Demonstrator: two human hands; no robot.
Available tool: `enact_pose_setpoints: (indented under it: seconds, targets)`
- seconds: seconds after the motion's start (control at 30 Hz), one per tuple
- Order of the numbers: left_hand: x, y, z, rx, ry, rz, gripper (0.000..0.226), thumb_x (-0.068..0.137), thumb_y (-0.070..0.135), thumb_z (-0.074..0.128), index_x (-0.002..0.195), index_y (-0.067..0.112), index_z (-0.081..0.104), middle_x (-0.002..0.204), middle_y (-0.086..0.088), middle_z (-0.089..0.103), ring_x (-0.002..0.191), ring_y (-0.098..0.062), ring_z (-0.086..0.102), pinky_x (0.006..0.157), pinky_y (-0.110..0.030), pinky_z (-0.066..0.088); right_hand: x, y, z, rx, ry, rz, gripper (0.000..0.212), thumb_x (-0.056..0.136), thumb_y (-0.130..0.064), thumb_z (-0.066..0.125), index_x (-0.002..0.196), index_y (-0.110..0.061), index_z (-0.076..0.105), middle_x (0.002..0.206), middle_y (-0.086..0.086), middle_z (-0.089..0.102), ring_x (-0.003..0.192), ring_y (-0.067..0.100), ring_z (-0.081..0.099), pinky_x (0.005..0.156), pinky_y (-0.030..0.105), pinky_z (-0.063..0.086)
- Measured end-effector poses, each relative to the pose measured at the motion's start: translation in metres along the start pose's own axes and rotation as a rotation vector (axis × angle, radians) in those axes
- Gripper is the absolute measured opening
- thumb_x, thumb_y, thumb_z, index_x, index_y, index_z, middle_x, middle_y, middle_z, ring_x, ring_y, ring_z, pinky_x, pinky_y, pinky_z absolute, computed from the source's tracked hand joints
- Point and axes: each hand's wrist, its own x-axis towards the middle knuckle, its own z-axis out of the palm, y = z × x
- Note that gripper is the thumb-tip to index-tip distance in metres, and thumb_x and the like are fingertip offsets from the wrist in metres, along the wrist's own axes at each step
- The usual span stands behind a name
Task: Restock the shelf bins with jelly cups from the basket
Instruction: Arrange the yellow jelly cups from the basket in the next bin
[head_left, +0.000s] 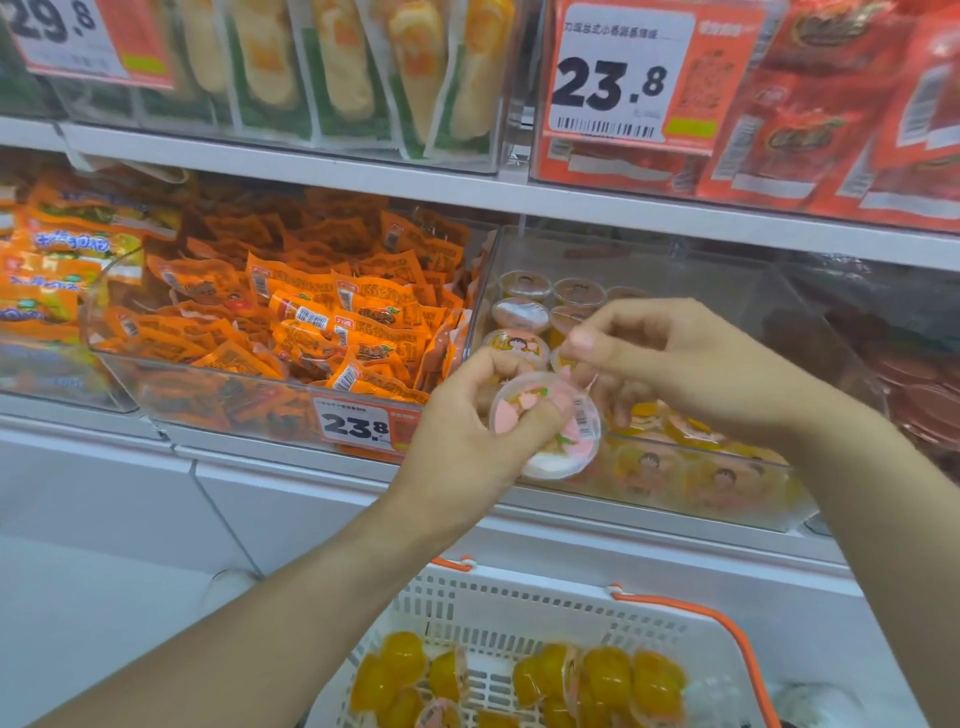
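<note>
My left hand (470, 423) grips a pink-lidded jelly cup (550, 423) at the front left corner of the clear shelf bin (779, 512). My right hand (691, 364) hovers just above and right of that cup, thumb and fingers pinched at its upper edge; whether it holds anything I cannot tell. The bin holds several jelly cups (522, 314) in rows at its back left and along its front. Below, a white basket (498, 608) with orange handles carries several yellow jelly cups (605, 675).
A neighbouring clear bin (124, 364) to the left is heaped with orange snack packets and bears a 23.8 price tag (356, 423). The upper shelf (363, 174) carries packaged snacks, red packets and price cards. A white cabinet front (130, 509) runs below the bins.
</note>
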Motion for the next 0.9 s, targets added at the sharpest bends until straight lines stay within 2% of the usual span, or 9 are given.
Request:
enact_pose_setpoints:
  seconds: [0.07, 0.13, 0.2, 0.33, 0.43, 0.57, 0.7, 0.8, 0.9]
  targets:
    - [0.0, 0.0, 0.002, 0.124, 0.025, 0.174, 0.007, 0.093, 0.02, 0.068, 0.096, 0.017, 0.073, 0.093, 0.003, 0.073, 0.092, -0.009, 0.068, 0.08, -0.023, 0.053, -0.009, -0.002, -0.005, -0.02, -0.152, 0.009, 0.036, 0.077, -0.034, 0.077, 0.105, -0.012, 0.069, 0.092, 0.015, 0.072, 0.075, 0.033, 0.07, 0.065, 0.036, 0.056]
    - [0.001, 0.0, 0.004, 0.297, 0.033, 0.303, 0.017, 0.096, 0.029, 0.063, 0.095, 0.022, 0.078, 0.099, 0.006, 0.07, 0.105, -0.01, 0.063, 0.089, -0.021, 0.047, -0.015, -0.003, -0.009, -0.097, -0.19, 0.02, 0.037, 0.075, -0.026, 0.081, 0.107, -0.016, 0.065, 0.088, 0.01, 0.073, 0.072, 0.033, 0.072, 0.06, 0.031, 0.055]
    - [0.002, 0.001, 0.006, 0.38, -0.009, 0.362, 0.024, 0.097, 0.034, 0.059, 0.094, 0.022, 0.079, 0.1, 0.003, 0.065, 0.104, -0.014, 0.061, 0.089, -0.024, 0.048, -0.019, -0.005, -0.01, -0.182, -0.191, 0.032, 0.033, 0.077, -0.022, 0.082, 0.104, -0.017, 0.063, 0.084, 0.008, 0.073, 0.069, 0.029, 0.073, 0.053, 0.026, 0.053]
    - [0.008, -0.001, 0.016, 0.385, 0.039, 0.402, 0.024, 0.097, 0.036, 0.058, 0.09, 0.018, 0.072, 0.086, 0.005, 0.068, 0.089, -0.017, 0.065, 0.079, -0.043, 0.051, -0.021, -0.001, -0.006, -0.295, -0.148, -0.036, 0.026, 0.08, -0.026, 0.081, 0.093, -0.014, 0.062, 0.069, 0.006, 0.073, 0.06, 0.029, 0.07, 0.059, 0.045, 0.058]
    - [0.015, 0.002, 0.022, 0.252, 0.169, 0.336, 0.021, 0.1, 0.032, 0.051, 0.095, 0.015, 0.063, 0.086, 0.004, 0.069, 0.084, -0.015, 0.067, 0.075, -0.041, 0.053, -0.019, 0.001, -0.007, -0.241, -0.084, -0.091, 0.016, 0.084, -0.022, 0.077, 0.09, -0.012, 0.065, 0.063, 0.009, 0.071, 0.054, 0.024, 0.068, 0.052, 0.035, 0.056]
    - [0.026, 0.004, 0.016, 0.329, 0.262, 0.422, 0.023, 0.103, 0.02, 0.041, 0.101, 0.013, 0.062, 0.096, 0.004, 0.066, 0.093, -0.013, 0.062, 0.079, -0.036, 0.051, -0.013, 0.012, -0.024, -0.078, 0.034, 0.005, 0.019, 0.084, -0.018, 0.077, 0.088, -0.003, 0.066, 0.061, 0.016, 0.068, 0.052, 0.021, 0.056, 0.048, 0.024, 0.042]
    - [0.028, -0.004, 0.003, 0.563, 0.182, 0.411, 0.028, 0.096, 0.006, 0.044, 0.112, 0.015, 0.064, 0.103, 0.009, 0.061, 0.091, -0.003, 0.056, 0.084, -0.02, 0.044, -0.007, 0.034, -0.031, 0.01, 0.198, 0.107, 0.025, 0.083, -0.016, 0.077, 0.09, 0.001, 0.06, 0.059, 0.011, 0.066, 0.049, 0.014, 0.048, 0.046, 0.018, 0.037]
    - [0.028, -0.01, 0.002, 0.77, 0.053, 0.388, 0.039, 0.089, 0.008, 0.043, 0.123, 0.012, 0.061, 0.118, 0.003, 0.06, 0.111, -0.01, 0.051, 0.098, -0.009, 0.032, -0.001, 0.051, -0.021, -0.051, 0.156, 0.221, 0.023, 0.084, -0.014, 0.077, 0.084, -0.007, 0.055, 0.046, -0.002, 0.057, 0.037, 0.007, 0.038, 0.041, 0.019, 0.031]
    - [0.026, -0.014, 0.002, 0.856, -0.033, 0.363, 0.048, 0.085, 0.009, 0.04, 0.129, 0.01, 0.058, 0.133, -0.003, 0.055, 0.125, -0.014, 0.046, 0.11, -0.023, 0.032, 0.002, 0.058, -0.016, -0.013, 0.137, 0.336, 0.026, 0.084, -0.016, 0.078, 0.084, -0.011, 0.053, 0.046, 0.0, 0.055, 0.035, 0.008, 0.042, 0.038, 0.017, 0.032]
